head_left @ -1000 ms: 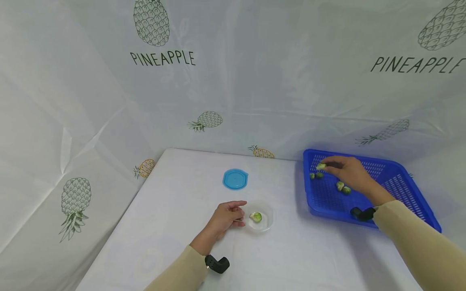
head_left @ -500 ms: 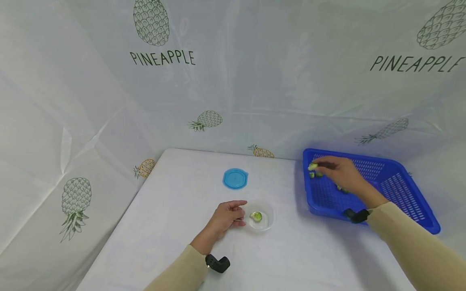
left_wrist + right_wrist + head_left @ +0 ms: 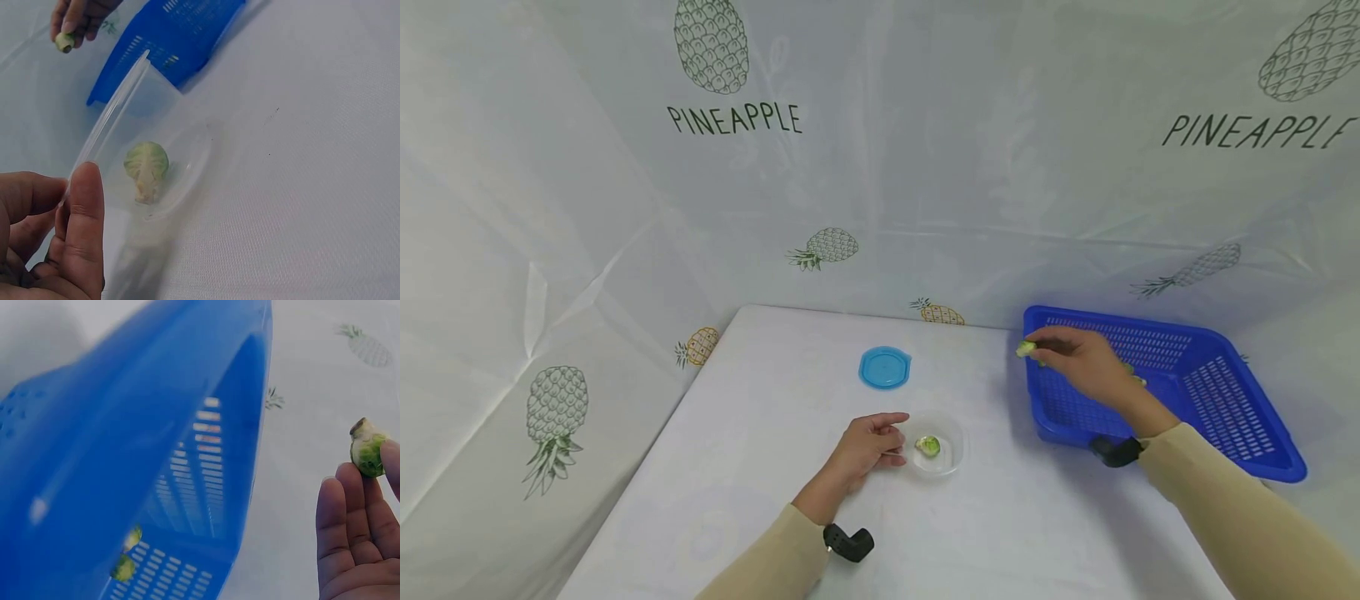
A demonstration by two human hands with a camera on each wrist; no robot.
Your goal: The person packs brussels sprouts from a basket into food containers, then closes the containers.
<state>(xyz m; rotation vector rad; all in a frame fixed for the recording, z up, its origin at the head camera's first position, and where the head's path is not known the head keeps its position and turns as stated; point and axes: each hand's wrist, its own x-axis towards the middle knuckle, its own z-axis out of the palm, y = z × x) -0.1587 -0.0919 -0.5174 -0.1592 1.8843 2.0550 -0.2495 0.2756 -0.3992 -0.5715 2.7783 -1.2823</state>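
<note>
In the head view my left hand (image 3: 868, 450) pinches the rim of a clear plastic container (image 3: 951, 468); the left wrist view shows the thumb and a finger on that rim. One Brussels sprout (image 3: 147, 169) lies inside the container. My right hand (image 3: 1093, 365) pinches another Brussels sprout (image 3: 367, 453) between thumb and fingertips, above the left edge of the blue basket (image 3: 1243, 400). More sprouts (image 3: 124, 567) lie on the basket floor, partly hidden by the right hand in the head view.
A round blue lid (image 3: 885, 367) lies flat behind the container on the white-covered table (image 3: 760, 400). A plastic sheet printed with pineapples (image 3: 831, 246) hangs behind and to the sides. The basket stands at the right, its walls raised.
My right hand has moved left across the basket with the sprout, from over its inside to its left rim. The left hand and container have stayed in place.
</note>
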